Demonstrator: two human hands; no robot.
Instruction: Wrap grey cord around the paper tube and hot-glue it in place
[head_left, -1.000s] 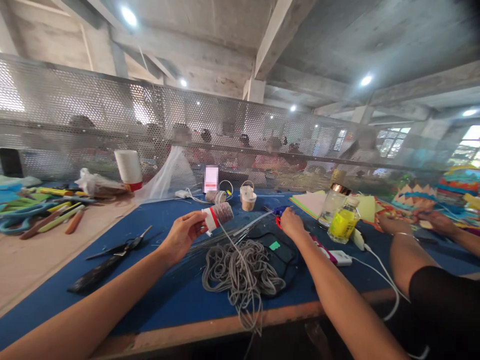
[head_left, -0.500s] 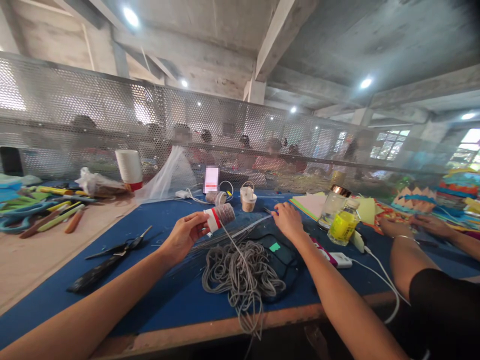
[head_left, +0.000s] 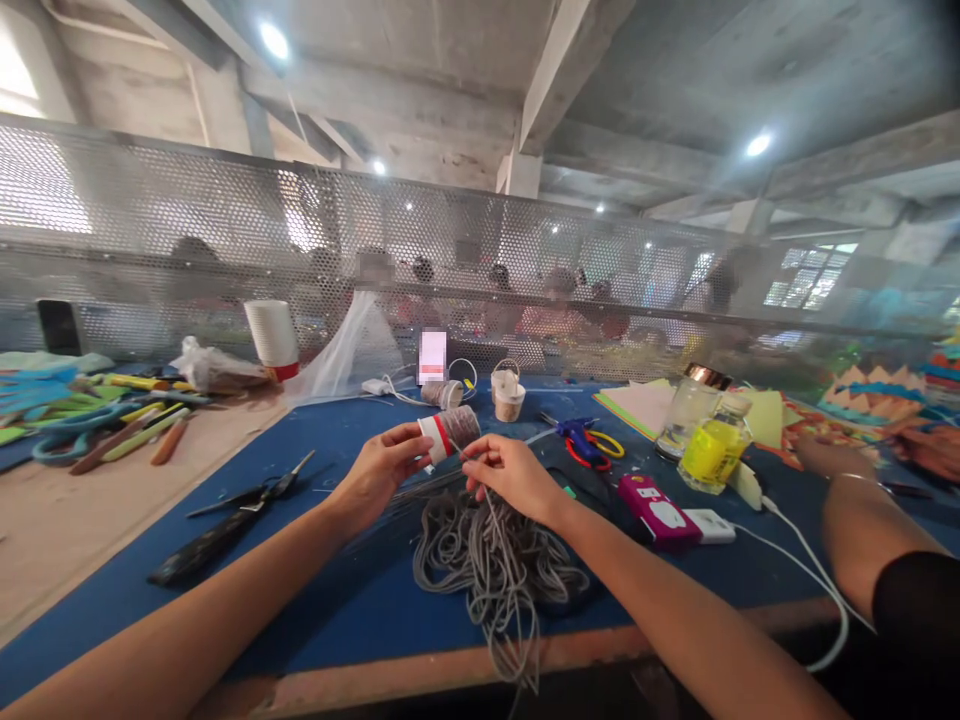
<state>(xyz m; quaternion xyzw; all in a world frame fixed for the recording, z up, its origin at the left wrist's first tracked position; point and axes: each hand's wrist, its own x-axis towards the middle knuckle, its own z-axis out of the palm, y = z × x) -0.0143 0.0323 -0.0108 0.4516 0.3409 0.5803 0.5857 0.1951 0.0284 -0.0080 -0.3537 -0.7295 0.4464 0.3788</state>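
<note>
My left hand [head_left: 382, 468] is closed around a white and red paper cup [head_left: 433, 440], tipped on its side, with grey cord wound over its far part. Close beside the cup, my right hand [head_left: 514, 475] pinches the grey cord [head_left: 459, 448] between thumb and fingers. From there the strand drops to a loose heap of grey cord [head_left: 499, 560], which partly hangs over the table's front edge. Behind my right hand lies a blue glue gun [head_left: 576, 435] near red- and yellow-handled scissors [head_left: 606, 446].
Black-handled scissors [head_left: 232, 520] lie on the left. Stacked paper cups [head_left: 271, 338] and a phone [head_left: 58, 328] stand behind. A small bucket [head_left: 508, 396] is at the back; a yellow bottle [head_left: 714, 445] and a purple power bank [head_left: 660, 512] are right. A co-worker's arm [head_left: 855, 520] reaches in from the right.
My right hand has moved left and toward me, from the glue gun to the cord by the cup. The glue gun and scissors now show. My left hand still holds the cup.
</note>
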